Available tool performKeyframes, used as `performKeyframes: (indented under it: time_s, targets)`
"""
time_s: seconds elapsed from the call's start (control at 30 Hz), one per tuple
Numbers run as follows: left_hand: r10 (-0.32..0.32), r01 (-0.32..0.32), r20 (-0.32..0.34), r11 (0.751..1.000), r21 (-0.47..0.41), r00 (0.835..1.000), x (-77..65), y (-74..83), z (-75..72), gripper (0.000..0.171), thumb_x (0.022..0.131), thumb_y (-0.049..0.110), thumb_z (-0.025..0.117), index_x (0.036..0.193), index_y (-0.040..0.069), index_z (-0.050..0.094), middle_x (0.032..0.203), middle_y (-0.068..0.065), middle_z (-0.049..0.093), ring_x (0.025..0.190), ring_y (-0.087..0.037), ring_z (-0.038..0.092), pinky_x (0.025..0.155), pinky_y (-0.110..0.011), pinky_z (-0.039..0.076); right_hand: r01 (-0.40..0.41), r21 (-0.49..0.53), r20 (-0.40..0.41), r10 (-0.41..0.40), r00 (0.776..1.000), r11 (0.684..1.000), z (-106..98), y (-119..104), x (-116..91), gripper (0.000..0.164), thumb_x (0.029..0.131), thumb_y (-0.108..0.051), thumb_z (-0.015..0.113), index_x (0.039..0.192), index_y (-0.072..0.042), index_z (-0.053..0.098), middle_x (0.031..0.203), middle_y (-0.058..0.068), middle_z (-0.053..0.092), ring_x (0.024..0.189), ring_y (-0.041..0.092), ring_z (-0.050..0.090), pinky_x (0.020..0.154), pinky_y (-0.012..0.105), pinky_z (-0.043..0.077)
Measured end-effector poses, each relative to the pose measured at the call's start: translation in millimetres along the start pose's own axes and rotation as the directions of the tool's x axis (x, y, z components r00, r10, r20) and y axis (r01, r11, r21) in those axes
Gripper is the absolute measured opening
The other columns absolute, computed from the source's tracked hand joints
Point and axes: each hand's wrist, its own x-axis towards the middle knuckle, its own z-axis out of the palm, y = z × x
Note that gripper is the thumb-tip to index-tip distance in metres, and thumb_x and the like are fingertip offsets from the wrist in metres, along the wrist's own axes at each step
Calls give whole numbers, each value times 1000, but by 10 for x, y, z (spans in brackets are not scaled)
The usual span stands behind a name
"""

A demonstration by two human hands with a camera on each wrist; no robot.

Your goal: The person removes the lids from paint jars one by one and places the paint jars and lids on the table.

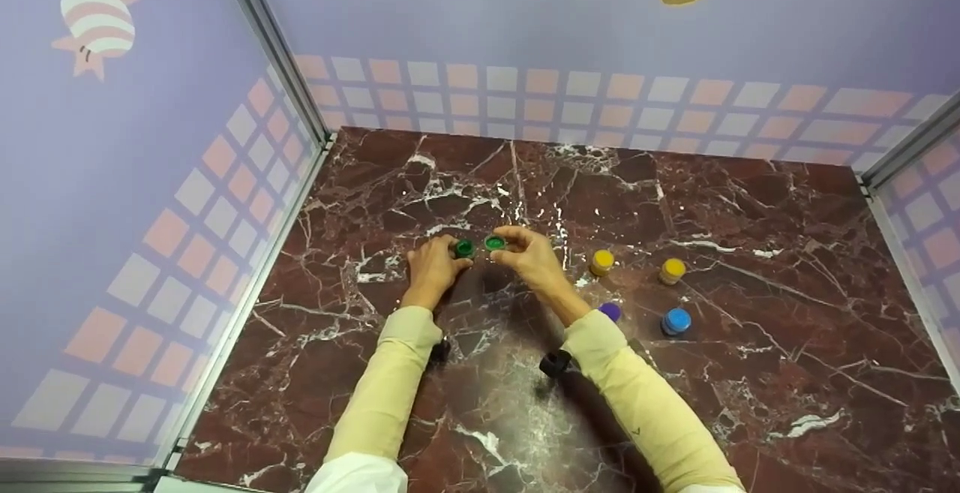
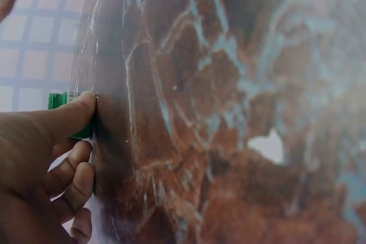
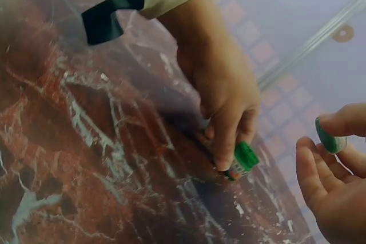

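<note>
On the marbled tabletop stands a small uncapped jar of green paint (image 1: pixel 464 249), its dark green mouth facing up. My left hand (image 1: pixel 433 269) grips this jar at its side between thumb and fingers; the left wrist view shows the thumb across the green jar (image 2: pixel 83 126). Just to the right, my right hand (image 1: pixel 531 257) pinches a round green lid (image 1: pixel 495 243), its inner side turned up, apart from the jar. In the right wrist view the green lid (image 3: pixel 330 138) sits between thumb and fingertips, and the jar (image 3: pixel 245 157) stands in the left hand's grasp.
Right of my right hand stand two yellow-lidded jars (image 1: pixel 602 263) and a blue-lidded jar (image 1: pixel 676 321). A purple lid (image 1: pixel 610 312) shows partly behind the right forearm. Patterned wall panels (image 1: pixel 540 95) border the marbled table (image 1: pixel 780 328) at the back and sides.
</note>
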Motion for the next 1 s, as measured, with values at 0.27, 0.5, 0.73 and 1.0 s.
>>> performKeyframes:
  time_s: [0.27, 0.5, 0.73, 1.0]
  targets:
    - [7, -7, -5, 1000, -14, 1000, 17, 28, 7, 37, 84, 28, 87, 114, 8, 74, 101, -9, 75, 102, -31, 68, 95, -51, 38, 24, -217, -41, -33, 999, 976, -2, 181, 107, 37, 81, 11, 77, 117, 12, 67, 107, 22, 72, 95, 28, 70, 83, 28, 56]
    - [-1, 1, 0, 1000, -7, 1000, 25, 28, 21, 37, 85, 29, 85, 114, 9, 74, 100, -9, 75, 101, -31, 68, 95, -51, 38, 53, -435, -68, -92, 993, 899, 12, 299, 155, 37, 77, 6, 82, 112, 8, 70, 104, 19, 72, 94, 31, 66, 86, 37, 52]
    - [-13, 13, -6, 1000, -16, 1000, 12, 9, 4, 37, 84, 30, 86, 113, 10, 75, 98, -8, 75, 99, -31, 68, 95, -51, 38, 80, -566, -51, -131, 990, 821, 50, 385, 189, 37, 76, 3, 82, 112, 5, 72, 107, 19, 72, 100, 35, 67, 93, 45, 50]
    - [-10, 10, -6, 1000, -5, 1000, 6, -10, -2, 36, 83, 30, 87, 111, 10, 74, 93, -8, 74, 97, -31, 68, 95, -51, 37, 64, -560, -42, -106, 993, 826, 103, 461, 196, 35, 76, 6, 79, 110, 6, 71, 106, 19, 73, 102, 34, 67, 95, 45, 50]
